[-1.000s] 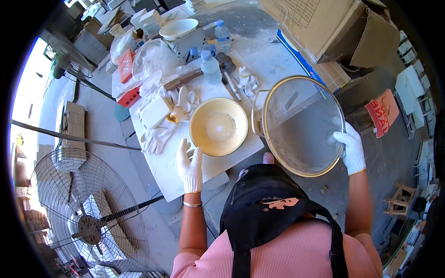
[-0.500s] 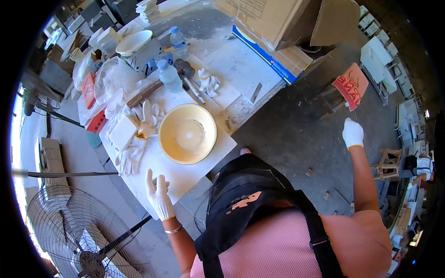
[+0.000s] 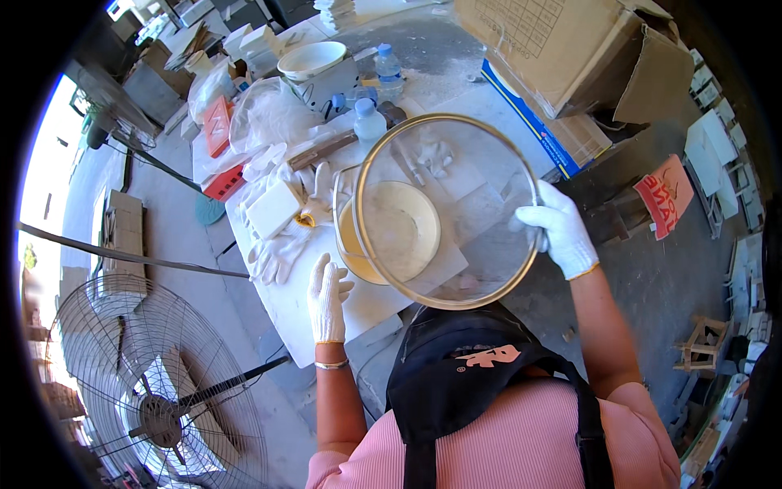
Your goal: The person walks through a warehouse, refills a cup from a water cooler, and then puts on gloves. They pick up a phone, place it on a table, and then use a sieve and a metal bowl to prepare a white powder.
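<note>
My right hand [image 3: 564, 235], in a white knit glove, is closed on the right edge of a round sieve [image 3: 456, 281] with a gold-coloured rim and fine see-through mesh. The sieve is held up in front of the worktable. Behind it, partly seen through the mesh, a cream enamel basin [image 3: 358, 259] sits on a white board [image 3: 287, 322]. My left hand [image 3: 327, 303], gloved as well, is empty with its fingers extended, near the board's left edge and apart from the sieve. White gloves [image 3: 277, 254] and a white block [image 3: 274, 209] lie left of the basin.
Two water bottles [image 3: 369, 124] and a white pot [image 3: 314, 59] stand farther back, beside clear plastic bags [image 3: 273, 118]. Cardboard boxes [image 3: 562, 57] occupy the far right corner. A large wire-caged fan [image 3: 159, 420] stands at lower left, and a stool with a red cover [image 3: 664, 196] at right.
The sieve has come into view in my right hand, which was empty out to the right and is now nearer the table. My left hand stays open. The whole view has shifted.
</note>
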Tool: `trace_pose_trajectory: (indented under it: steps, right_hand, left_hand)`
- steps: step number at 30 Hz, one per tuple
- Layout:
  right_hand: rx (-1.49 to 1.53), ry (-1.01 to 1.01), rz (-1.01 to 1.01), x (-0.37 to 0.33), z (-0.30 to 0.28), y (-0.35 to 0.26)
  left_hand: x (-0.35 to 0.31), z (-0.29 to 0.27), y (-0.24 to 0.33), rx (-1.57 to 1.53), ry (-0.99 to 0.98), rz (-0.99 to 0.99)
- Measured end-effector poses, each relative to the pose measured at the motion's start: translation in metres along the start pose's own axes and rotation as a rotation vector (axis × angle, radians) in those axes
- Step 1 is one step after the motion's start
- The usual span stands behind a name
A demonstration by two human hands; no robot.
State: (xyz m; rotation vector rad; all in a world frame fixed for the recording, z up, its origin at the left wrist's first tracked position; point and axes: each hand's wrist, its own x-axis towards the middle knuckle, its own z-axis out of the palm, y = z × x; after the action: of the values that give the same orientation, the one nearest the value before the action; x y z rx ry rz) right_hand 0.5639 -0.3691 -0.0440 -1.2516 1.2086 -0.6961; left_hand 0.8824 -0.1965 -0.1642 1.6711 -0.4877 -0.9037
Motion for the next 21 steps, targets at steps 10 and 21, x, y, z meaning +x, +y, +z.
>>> trace_pose_trajectory:
  steps: [10,21]
  right_hand:
    - [-0.064,-0.159,0.056,0.057,0.085,0.055]
    - [-0.01,-0.139,0.188,0.033,0.051,0.045]
  left_hand:
    - [0.001,-0.013,-0.02,-0.322,-0.021,-0.118]
    - [-0.02,-0.025,-0.044,-0.343,0.002,-0.149]
